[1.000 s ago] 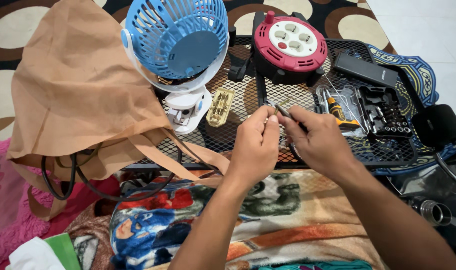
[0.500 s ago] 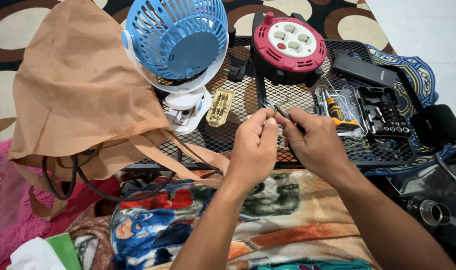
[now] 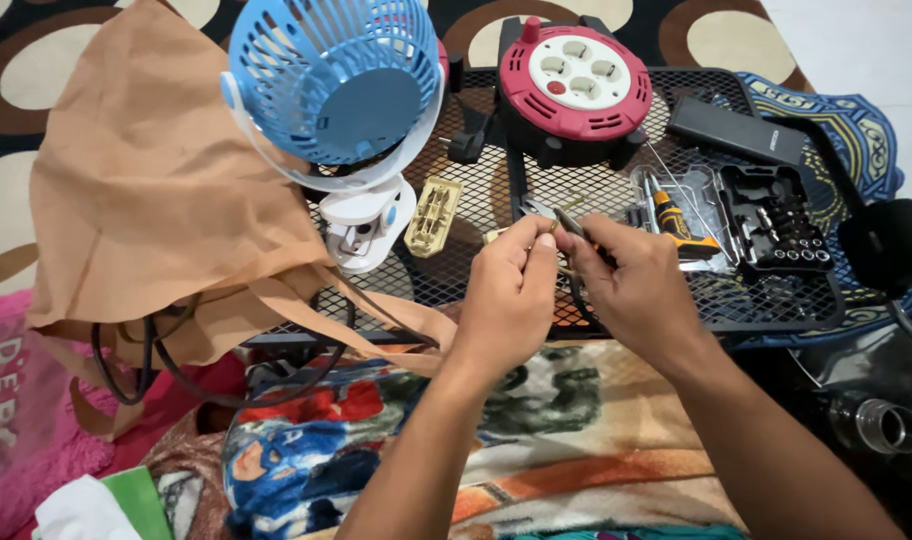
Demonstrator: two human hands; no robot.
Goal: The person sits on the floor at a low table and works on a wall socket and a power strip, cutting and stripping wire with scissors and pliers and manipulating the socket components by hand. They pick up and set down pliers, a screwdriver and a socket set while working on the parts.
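I judge the job mid-way: my left hand (image 3: 511,300) and right hand (image 3: 636,290) meet at centre, fingers pinching a small grey metal tool (image 3: 568,222), too small to identify, above the black wire-mesh tabletop (image 3: 476,270). The cream plastic plug insert (image 3: 434,216) lies loose at 10 o'clock beside the blue clip fan (image 3: 336,90); the open screwdriver-bit case (image 3: 736,225) sits at 3 o'clock, the red cable reel (image 3: 576,85) at 12.

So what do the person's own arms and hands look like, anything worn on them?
Both forearms are bare as far as the frame shows: no sleeves in view. The left hand and right hand wear no gloves, and no watch, bracelet or ring is visible. Fingernails are short.
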